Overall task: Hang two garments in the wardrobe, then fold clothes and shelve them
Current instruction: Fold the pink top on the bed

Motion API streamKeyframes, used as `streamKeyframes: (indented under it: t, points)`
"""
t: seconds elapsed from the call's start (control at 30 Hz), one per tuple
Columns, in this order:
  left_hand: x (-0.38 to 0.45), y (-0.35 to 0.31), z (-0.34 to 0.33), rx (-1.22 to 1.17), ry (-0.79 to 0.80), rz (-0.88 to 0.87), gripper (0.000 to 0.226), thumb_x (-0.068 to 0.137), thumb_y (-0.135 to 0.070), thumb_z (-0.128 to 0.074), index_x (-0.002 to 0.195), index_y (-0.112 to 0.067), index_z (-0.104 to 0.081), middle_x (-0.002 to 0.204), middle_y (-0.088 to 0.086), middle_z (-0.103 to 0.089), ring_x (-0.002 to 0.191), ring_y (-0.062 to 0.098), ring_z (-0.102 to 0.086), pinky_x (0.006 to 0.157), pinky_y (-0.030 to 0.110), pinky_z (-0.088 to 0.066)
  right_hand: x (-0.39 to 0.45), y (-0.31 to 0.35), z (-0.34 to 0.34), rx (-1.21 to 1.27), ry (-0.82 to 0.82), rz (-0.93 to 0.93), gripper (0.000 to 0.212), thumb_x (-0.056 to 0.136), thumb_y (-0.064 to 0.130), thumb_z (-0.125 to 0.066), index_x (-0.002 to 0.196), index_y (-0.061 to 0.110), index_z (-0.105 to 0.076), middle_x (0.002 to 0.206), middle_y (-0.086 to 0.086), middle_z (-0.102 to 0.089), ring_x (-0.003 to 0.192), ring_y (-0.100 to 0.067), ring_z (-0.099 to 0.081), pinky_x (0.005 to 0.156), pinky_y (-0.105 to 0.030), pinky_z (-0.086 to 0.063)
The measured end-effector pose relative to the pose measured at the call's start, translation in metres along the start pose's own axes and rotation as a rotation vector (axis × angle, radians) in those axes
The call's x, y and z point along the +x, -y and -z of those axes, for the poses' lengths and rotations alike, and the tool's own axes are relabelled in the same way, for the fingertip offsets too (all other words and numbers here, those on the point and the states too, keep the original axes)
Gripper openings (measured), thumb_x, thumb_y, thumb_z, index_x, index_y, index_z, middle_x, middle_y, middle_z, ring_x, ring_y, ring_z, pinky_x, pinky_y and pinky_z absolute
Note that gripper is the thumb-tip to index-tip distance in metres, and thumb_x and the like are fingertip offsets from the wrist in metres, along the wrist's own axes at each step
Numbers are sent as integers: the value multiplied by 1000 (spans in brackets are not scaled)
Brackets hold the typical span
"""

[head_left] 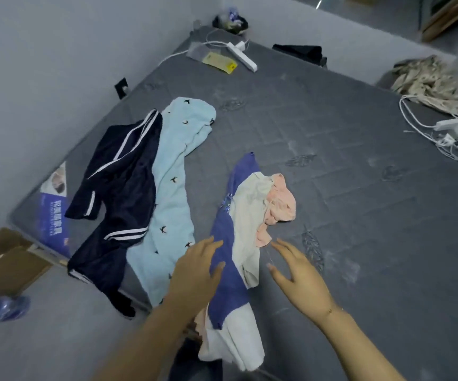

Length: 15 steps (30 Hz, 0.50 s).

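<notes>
Quilted grey mattress, crumpled purple-and-cream garment, left hand seemingly resting flat on it, right hand spread beside, holding nothing

A bare grey quilted mattress fills the corner against grey walls. At its far end lies a white power strip with a white cable, beside a yellow tag. A beige rumpled cloth heap sits at the right edge, near a second power strip with plugged chargers and tangled white leads. Flattened cardboard lies on the floor to the left, with a blue plastic item near it, blurred.
</notes>
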<state>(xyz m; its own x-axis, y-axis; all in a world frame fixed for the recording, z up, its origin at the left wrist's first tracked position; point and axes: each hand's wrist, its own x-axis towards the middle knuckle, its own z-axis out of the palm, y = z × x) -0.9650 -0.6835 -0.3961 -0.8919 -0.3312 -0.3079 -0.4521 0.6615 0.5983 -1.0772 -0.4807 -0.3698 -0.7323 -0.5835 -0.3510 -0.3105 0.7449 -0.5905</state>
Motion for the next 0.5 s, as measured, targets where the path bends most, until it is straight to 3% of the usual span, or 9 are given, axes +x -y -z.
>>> streamKeyframes:
  t: [0.07, 0.13, 0.23, 0.3, 0.4, 0.5]
  points:
    - [48, 12, -17, -4, 58, -19, 46, 101, -33, -46, 145, -23, -39, 153, -5, -33, 139, 13, -33, 113, 30, -27, 34, -13, -20, 325, -87, -213, 37, 98, 22, -55, 135, 25, -50, 140, 12, -47, 127, -5, -45, 101, -18, -36]
    - [94, 20, -38, -5, 107, -49, 46, 101, -32, -45, 145, -22, -39, 153, -5, -32, 140, 15, -32, 113, 31, -27, 59, -28, -40, 644, -175, -436, 26, 99, 17, -54, 122, 27, -59, 130, 8, -57, 111, -2, -55, 92, -21, -42]
    - [158, 26, -77, -3, 110, -104, 44, 101, -31, -47, 143, -20, -41, 154, -2, -31, 141, 17, -30, 113, 34, -27, 90, -62, -70, 829, -270, -652, 22, 100, 18, -50, 116, 22, -64, 124, 3, -61, 112, -13, -57, 101, -38, -46]
    - [196, 28, -108, 58, 97, -127, 47, 100, -38, -47, 144, -26, -39, 159, -1, -22, 146, 18, -18, 117, 39, -22, 113, -83, -84, 907, -310, -713, 19, 100, 15, -49, 110, 18, -65, 119, -3, -64, 109, -17, -59, 101, -40, -47]
    - [238, 38, -158, 208, 82, -82, 60, 93, -59, -45, 147, -45, -23, 163, -5, 6, 149, 22, 11, 115, 61, -2, 152, -115, -97, 1071, -377, -762, 18, 100, 17, -51, 113, 14, -62, 108, -4, -65, 98, -14, -62, 83, -29, -49]
    - [263, 59, -188, 132, 19, 74, 77, 82, -72, -52, 146, -55, -13, 162, -5, 8, 148, 25, 5, 111, 67, -5, 200, -149, -98, 1443, -424, -748, 23, 97, 27, -56, 119, 19, -54, 114, 0, -61, 116, -20, -55, 98, -35, -45]
